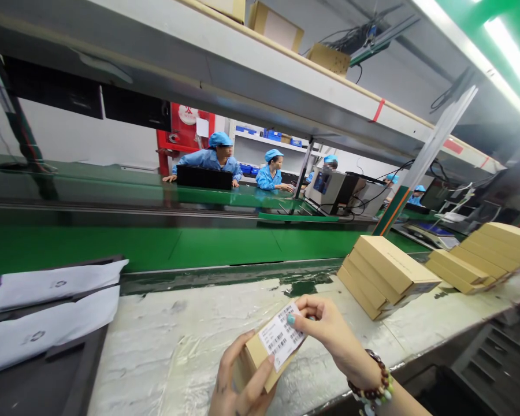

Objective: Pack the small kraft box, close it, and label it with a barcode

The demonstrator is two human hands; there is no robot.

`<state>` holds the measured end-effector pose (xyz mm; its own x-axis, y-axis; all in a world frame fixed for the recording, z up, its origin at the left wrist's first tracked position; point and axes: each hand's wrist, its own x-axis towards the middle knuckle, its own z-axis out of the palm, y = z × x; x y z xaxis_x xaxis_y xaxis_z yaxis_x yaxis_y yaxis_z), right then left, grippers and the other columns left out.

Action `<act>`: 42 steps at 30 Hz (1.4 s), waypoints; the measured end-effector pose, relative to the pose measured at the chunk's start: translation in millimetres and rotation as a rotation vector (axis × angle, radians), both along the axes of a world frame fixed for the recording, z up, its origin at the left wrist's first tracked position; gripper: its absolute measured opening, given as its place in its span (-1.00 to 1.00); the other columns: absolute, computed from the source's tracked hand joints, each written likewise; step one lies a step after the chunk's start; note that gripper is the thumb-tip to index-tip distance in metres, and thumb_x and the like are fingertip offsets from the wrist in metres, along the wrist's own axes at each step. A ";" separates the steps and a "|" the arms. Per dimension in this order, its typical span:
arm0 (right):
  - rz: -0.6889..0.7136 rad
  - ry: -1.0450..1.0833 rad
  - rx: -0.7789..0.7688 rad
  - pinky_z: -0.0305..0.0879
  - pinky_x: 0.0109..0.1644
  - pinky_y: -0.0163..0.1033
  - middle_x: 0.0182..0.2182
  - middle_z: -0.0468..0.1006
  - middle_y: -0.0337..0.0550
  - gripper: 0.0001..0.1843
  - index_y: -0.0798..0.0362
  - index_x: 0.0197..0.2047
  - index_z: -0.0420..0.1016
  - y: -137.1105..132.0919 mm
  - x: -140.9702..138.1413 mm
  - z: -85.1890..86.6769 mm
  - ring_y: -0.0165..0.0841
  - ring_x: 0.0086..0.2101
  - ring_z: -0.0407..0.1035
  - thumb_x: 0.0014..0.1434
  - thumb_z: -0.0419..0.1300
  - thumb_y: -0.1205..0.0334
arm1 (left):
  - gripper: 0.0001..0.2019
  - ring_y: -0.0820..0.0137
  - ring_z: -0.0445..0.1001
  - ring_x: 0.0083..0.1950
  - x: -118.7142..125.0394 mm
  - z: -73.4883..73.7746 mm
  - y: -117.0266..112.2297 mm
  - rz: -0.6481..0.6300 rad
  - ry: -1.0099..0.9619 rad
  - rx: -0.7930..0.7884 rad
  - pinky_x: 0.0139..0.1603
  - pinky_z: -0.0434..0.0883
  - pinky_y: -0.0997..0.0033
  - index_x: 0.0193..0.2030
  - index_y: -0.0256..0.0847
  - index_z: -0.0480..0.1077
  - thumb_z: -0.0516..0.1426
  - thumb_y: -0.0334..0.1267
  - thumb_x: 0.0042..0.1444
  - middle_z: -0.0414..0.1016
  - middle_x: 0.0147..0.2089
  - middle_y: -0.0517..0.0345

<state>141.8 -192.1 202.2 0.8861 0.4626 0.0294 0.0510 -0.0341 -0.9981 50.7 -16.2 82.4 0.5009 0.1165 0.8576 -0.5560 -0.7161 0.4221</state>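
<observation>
My left hand (242, 384) is wrapped round a small brown cardboard box (253, 353), which is tilted above the worktable. A white label printed with several barcodes (274, 335) lies over the face of the box. My left thumb presses the label's near edge. The thumb and fingers of my right hand (318, 318) are pinched at the label's far right corner, with the thumb over the print. The fingertips behind that corner are partly hidden. A beaded bracelet (370, 381) is around my right wrist.
Stacked brown boxes (385, 268) stand right of my hands, with more boxes (489, 251) beyond. White packets (47, 323) lie on a black tray (65, 375) at left. A green conveyor belt (216, 245) runs behind the worktable (156, 346). Co-workers (210, 159) sit across; a shelf (242, 75) hangs overhead.
</observation>
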 end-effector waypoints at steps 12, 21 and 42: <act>-0.006 0.034 0.020 0.37 -0.37 -0.42 -0.48 0.61 -0.20 -0.64 0.13 -0.34 0.62 -0.2 0.0 -1.9 -0.46 -0.45 0.42 -0.07 0.55 0.06 | -0.54 0.16 0.38 0.26 -3.0 3.3 0.3 0.000 0.018 0.025 0.09 0.57 0.18 0.07 -0.04 0.44 0.25 -0.59 0.09 0.19 0.30 -0.11; -0.010 0.022 0.021 0.38 -0.36 -0.43 -0.46 0.62 -0.20 -0.68 0.11 -0.34 0.62 -0.2 -0.6 -2.4 -0.46 -0.44 0.42 -0.05 0.54 0.09 | -0.52 0.13 0.39 0.25 -3.3 3.8 1.0 0.022 0.027 0.052 0.10 0.57 0.16 0.08 -0.03 0.45 0.27 -0.58 0.07 0.20 0.29 -0.11; -0.022 -0.012 -0.004 0.36 -0.34 -0.44 -0.45 0.61 -0.22 -0.72 0.10 -0.34 0.62 1.7 -1.3 -1.5 -0.47 -0.43 0.41 0.00 0.51 0.10 | -0.47 0.15 0.41 0.23 -2.7 4.9 2.0 0.056 0.030 0.074 0.08 0.58 0.17 0.10 0.02 0.44 0.28 -0.58 0.05 0.22 0.28 -0.07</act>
<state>140.5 -190.4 200.6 0.8955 0.4435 0.0378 0.0617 -0.0395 -0.9973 48.0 -14.2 87.3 0.5207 0.0817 0.8498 -0.5021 -0.7757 0.3823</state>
